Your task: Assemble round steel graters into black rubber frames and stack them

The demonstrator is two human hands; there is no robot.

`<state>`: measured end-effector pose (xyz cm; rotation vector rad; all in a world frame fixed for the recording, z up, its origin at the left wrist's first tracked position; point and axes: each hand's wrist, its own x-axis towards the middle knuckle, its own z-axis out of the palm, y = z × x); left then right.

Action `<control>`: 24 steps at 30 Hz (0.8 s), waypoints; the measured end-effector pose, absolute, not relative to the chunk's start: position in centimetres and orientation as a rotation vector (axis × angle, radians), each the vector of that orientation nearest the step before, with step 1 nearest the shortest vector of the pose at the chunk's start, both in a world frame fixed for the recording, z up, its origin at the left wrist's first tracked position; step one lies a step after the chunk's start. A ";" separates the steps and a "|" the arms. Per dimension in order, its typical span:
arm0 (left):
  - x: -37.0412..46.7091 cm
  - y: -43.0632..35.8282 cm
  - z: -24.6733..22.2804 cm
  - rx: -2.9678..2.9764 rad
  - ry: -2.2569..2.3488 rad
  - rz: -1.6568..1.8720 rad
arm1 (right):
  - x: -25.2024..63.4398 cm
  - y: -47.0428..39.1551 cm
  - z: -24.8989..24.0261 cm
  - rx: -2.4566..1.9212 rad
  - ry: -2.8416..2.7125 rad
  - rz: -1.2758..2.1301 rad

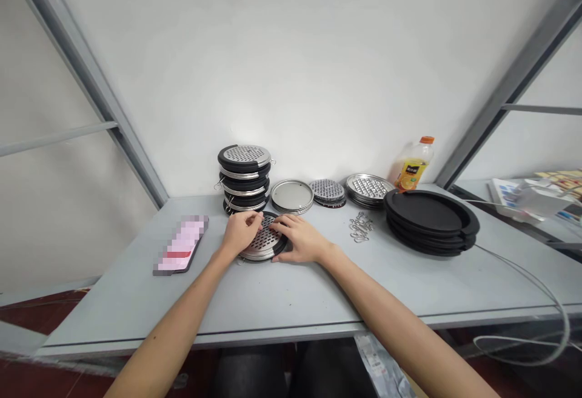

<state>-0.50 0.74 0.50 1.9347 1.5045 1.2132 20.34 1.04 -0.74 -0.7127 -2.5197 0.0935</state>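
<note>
A round metal grater [262,245] with slotted holes and a black rim lies flat on the table between my hands. My left hand [240,233] is at its left side, fingers curled into a pinch over the upper surface; whatever the fingertips hold is hidden. From the right, my right hand [302,239] grips the grater, fingers over its top and thumb against the front edge. A small wire clip [240,261] sticks out at the grater's front left. Just behind stands a stack of similar black-rimmed graters [247,155] with wire clips at their sides.
Along the back are plain metal discs [292,195], slotted discs [328,189] and coarse grater plates [369,187]. Loose wire clips [361,227], black rings [431,219] and a juice bottle [413,167] are rightward. A phone [182,246] lies left; a cable [522,258] crosses the right side.
</note>
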 end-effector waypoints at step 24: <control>-1.5 0.2 1.3 2.299 1.805 0.994 | 17.9 -0.4 -1.9 -0.612 -2.459 0.276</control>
